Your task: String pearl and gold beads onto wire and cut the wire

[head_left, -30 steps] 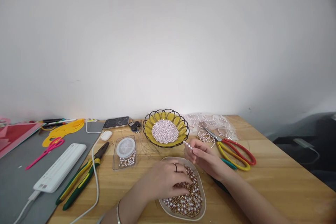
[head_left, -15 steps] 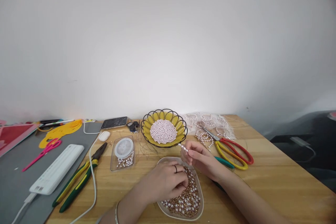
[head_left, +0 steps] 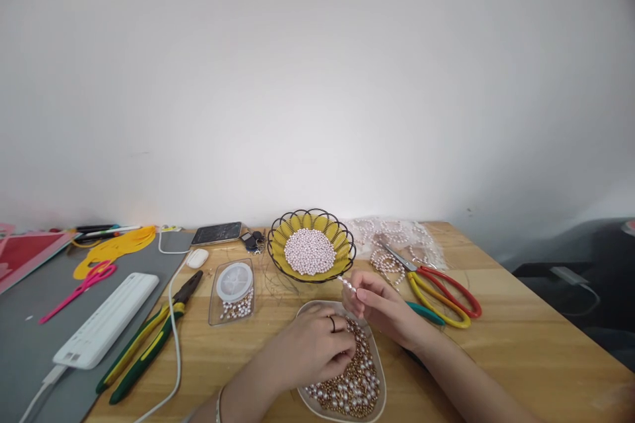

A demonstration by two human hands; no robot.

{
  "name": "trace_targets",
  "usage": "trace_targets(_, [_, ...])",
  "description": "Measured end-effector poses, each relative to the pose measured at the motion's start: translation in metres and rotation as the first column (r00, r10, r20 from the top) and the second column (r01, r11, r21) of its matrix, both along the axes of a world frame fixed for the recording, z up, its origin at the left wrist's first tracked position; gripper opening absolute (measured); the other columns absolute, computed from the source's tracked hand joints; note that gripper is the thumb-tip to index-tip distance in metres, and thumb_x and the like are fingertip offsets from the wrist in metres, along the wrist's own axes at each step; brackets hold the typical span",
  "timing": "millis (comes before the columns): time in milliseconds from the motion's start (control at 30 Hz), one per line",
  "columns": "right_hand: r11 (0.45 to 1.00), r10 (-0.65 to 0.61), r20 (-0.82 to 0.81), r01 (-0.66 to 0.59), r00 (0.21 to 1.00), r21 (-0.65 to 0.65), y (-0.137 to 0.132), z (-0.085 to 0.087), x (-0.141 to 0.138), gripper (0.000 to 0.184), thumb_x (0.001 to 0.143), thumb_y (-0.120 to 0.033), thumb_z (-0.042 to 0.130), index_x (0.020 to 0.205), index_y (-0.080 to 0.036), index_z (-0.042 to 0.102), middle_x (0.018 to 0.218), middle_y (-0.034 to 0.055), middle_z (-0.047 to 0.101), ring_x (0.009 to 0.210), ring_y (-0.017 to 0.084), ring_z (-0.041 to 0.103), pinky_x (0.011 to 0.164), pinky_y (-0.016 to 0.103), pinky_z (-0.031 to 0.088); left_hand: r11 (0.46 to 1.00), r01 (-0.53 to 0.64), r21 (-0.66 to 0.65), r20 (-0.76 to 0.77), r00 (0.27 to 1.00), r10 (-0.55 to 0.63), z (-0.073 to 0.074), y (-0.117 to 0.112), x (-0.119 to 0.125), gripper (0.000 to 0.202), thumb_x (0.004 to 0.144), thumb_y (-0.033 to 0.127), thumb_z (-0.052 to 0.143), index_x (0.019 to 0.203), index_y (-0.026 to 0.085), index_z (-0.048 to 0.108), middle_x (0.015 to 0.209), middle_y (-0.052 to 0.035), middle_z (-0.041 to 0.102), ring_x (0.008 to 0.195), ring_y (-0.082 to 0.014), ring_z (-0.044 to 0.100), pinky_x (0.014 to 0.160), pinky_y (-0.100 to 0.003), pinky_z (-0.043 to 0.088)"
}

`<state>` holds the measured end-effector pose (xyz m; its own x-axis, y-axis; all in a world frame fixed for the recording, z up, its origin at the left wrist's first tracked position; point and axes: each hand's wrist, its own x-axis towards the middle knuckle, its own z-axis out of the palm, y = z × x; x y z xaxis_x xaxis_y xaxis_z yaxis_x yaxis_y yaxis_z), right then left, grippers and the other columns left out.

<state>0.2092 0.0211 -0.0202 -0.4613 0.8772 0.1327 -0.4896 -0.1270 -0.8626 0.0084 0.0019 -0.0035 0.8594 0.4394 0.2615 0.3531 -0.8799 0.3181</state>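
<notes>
My right hand [head_left: 372, 301] pinches a short strand of white pearl beads [head_left: 348, 285] between thumb and fingers, just in front of the basket. My left hand [head_left: 317, 347] wears a dark ring and reaches into a cream tray [head_left: 383, 386] of mixed gold and pearl beads [head_left: 352, 386]. Its fingers are curled down together among the beads. The fingertips are hidden, so I cannot tell what is in them. Behind the hands stands a yellow basket with a black looped rim [head_left: 274, 252], holding small pale pink beads [head_left: 310, 251].
Red-and-yellow-handled scissors [head_left: 441, 291] lie right of my right hand, near bead strands [head_left: 387, 264]. At left are a clear box [head_left: 214, 307], green-yellow pliers [head_left: 149, 344], a white power strip [head_left: 106, 320], pink scissors [head_left: 79, 291] and a phone [head_left: 217, 232]. A white cable [head_left: 177, 350] crosses the table.
The view has shifted very slightly. Both hands keep nearly the same places, the left in the bead tray and the right on the pearl strand.
</notes>
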Motion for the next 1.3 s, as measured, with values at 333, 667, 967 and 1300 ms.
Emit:
trace_targets(333, [1.000, 0.000, 0.008, 0.000, 1.000, 0.003, -0.003, 0.005, 0.001, 0.033, 0.086, -0.043, 0.080, 0.077, -0.020, 0.059, 0.062, -0.0047, 0.052, 0.058, 0.013, 0.044, 0.061, 0.028, 0.032, 0.984, -0.044, -0.175, 0.168, 0.983, 0.074, 0.008, -0.001, -0.001, 0.005, 0.084, 0.014, 0.064, 0.083, 0.018, 0.065, 0.093, -0.0051, 0.068, 0.089, -0.0192, 0.062, 0.092, -0.032, 0.049])
trace_targets(667, [0.999, 0.008, 0.050, -0.010, 0.999, 0.038, -0.004, 0.009, 0.001, 0.037, 0.086, -0.047, 0.079, 0.076, -0.020, 0.056, 0.061, -0.0049, 0.050, 0.058, 0.013, 0.044, 0.061, 0.028, 0.032, 0.886, -0.098, -0.454, 0.458, 0.827, 0.326, 0.022, 0.004, -0.010, 0.014, 0.093, 0.023, 0.061, 0.082, 0.017, 0.064, 0.084, -0.0063, 0.066, 0.079, -0.0184, 0.062, 0.073, -0.028, 0.047])
trace_targets(967, [0.999, 0.027, 0.034, -0.028, 0.999, 0.026, -0.004, 0.007, 0.003, 0.033, 0.087, -0.044, 0.079, 0.078, -0.020, 0.058, 0.063, -0.0045, 0.053, 0.059, 0.013, 0.045, 0.061, 0.027, 0.033, 0.846, 0.123, -0.518, 0.546, 0.810, 0.216, 0.020, 0.005, -0.005, 0.026, 0.089, 0.038, 0.075, 0.075, 0.016, 0.074, 0.090, -0.0108, 0.074, 0.088, -0.0218, 0.070, 0.084, -0.032, 0.053])
trace_targets(1300, [0.994, 0.083, 0.023, -0.084, 0.996, 0.072, -0.004, 0.002, 0.005, 0.030, 0.091, -0.040, 0.076, 0.079, -0.019, 0.059, 0.064, -0.0038, 0.056, 0.060, 0.012, 0.047, 0.063, 0.028, 0.034, 0.598, 0.269, -0.755, 0.631, 0.546, 0.551, 0.023, 0.014, -0.011, 0.017, 0.077, 0.032, 0.087, 0.078, 0.018, 0.078, 0.091, -0.0060, 0.070, 0.088, -0.0181, 0.066, 0.081, -0.028, 0.052])
